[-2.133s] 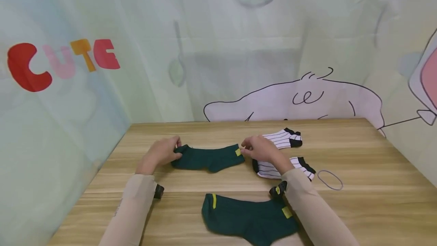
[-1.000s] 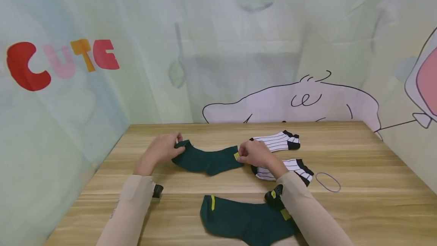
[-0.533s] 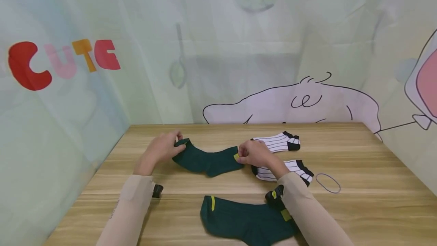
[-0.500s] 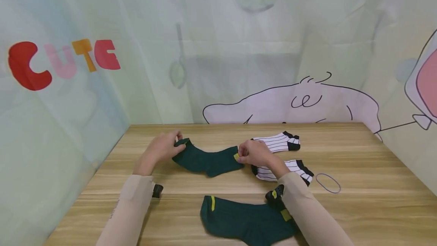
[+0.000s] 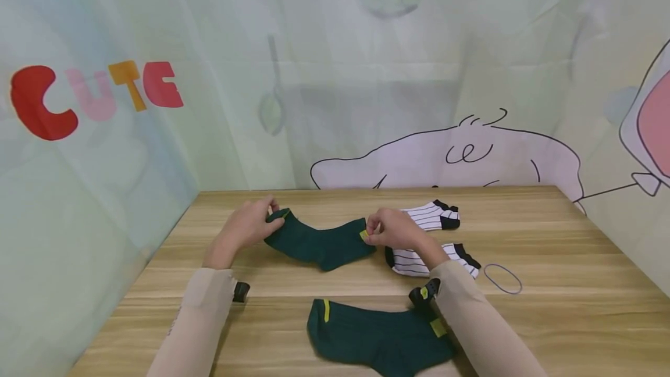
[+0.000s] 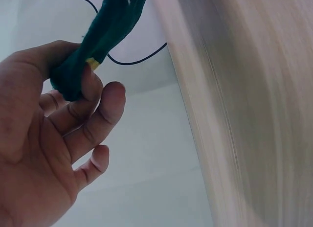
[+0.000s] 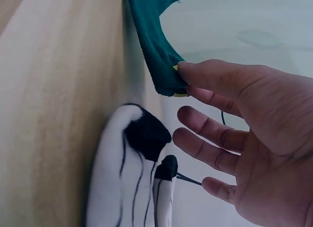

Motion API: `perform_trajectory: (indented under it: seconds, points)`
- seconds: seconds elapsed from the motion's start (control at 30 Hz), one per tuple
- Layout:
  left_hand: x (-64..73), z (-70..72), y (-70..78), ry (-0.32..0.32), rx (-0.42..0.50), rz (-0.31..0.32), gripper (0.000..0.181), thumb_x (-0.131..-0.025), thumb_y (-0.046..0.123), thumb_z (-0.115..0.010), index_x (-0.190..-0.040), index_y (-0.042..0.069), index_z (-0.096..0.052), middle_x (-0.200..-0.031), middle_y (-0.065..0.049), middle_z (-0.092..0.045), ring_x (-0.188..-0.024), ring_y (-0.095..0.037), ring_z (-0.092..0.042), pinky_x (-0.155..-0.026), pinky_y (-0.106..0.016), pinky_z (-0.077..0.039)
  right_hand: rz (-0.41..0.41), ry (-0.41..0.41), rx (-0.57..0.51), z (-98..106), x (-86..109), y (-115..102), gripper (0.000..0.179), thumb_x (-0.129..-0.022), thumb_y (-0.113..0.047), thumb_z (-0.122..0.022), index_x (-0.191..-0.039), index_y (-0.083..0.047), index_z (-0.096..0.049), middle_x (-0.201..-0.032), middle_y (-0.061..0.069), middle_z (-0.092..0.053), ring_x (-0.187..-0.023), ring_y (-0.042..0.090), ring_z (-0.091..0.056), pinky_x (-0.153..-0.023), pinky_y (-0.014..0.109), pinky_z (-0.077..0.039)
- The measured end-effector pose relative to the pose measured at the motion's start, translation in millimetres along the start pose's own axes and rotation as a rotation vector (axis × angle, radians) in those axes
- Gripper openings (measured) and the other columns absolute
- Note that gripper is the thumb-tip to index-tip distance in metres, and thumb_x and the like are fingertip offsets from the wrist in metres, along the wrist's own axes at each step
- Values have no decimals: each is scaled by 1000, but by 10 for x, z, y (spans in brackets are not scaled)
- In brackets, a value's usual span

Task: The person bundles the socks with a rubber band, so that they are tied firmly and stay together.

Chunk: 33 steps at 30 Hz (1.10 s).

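Note:
A dark green sock (image 5: 319, 246) is stretched between both hands near the back of the table, its middle sagging. My left hand (image 5: 247, 227) pinches its toe end between thumb and fingers; the left wrist view shows the bunched green cloth (image 6: 73, 73) in that pinch. At the other end, my right hand (image 5: 395, 230) pinches the cuff beside a yellow patch. In the right wrist view the thumb and forefinger grip the cuff's edge (image 7: 171, 82), the other fingers apart from it. A second green sock (image 5: 379, 333) lies flat in front, partly under the right forearm.
Two white striped socks with black ends, a farther one (image 5: 431, 215) and a nearer one (image 5: 408, 262), lie by the right hand, which partly covers them. A thin bluish loop (image 5: 502, 278) lies right of them. A printed curtain (image 5: 235, 74) hangs behind the wooden table (image 5: 565, 307).
The right hand has taken hold of the cuff. The sock's toe end has risen, and its cuff end is now slightly higher too. The second green sock stays put.

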<state>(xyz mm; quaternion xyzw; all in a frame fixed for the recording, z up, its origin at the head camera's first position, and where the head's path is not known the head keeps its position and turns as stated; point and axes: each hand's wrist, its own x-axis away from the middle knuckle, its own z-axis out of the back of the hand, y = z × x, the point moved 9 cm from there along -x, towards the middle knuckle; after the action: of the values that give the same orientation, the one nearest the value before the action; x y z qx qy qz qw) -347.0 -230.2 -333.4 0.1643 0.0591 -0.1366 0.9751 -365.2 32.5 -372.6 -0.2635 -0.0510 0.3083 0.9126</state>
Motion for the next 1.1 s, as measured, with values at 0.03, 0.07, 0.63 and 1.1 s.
perform_trajectory:
  seconds: [0.03, 0.07, 0.63, 1.1]
  points:
    - [-1, -1, 2, 2, -1, -3, 22, -94, 23, -66, -104, 5, -59, -72, -4, -59, -57, -17, -52, -54, -33, -42, -1, -3, -7, 2, 5, -1, 18, -88, -23, -77, -78, -17, -64, -77, -6, -60, -65, 11, -54, -60, 29, -41]
    - [-1, -3, 4, 3, 0, -5, 22, -94, 23, -66, -104, 5, -59, -72, -4, -59, -57, -17, -52, -54, -33, -42, 0, -5, -16, 6, 11, -1, 19, -88, -22, -77, -78, -17, -63, -77, -6, -60, -65, 11, -53, -59, 29, -41]
    - [31, 20, 121, 40, 1, -43, 23, -95, 23, -67, -107, 5, -59, -68, -3, -54, -55, -17, -47, -53, -32, -39, 64, -78, -118, 75, 75, 21, 19, -90, -16, -75, -76, -12, -62, -70, -5, -58, -64, 10, -52, -61, 27, -42]
    - [29, 196, 293, 93, -21, -85, 22, -95, 23, -67, -107, 7, -58, -66, -3, -52, -53, -18, -46, -53, -32, -38, 73, -112, -200, 169, 124, -33, 16, -91, -13, -74, -80, -11, -63, -73, -3, -60, -65, 11, -53, -61, 27, -43]
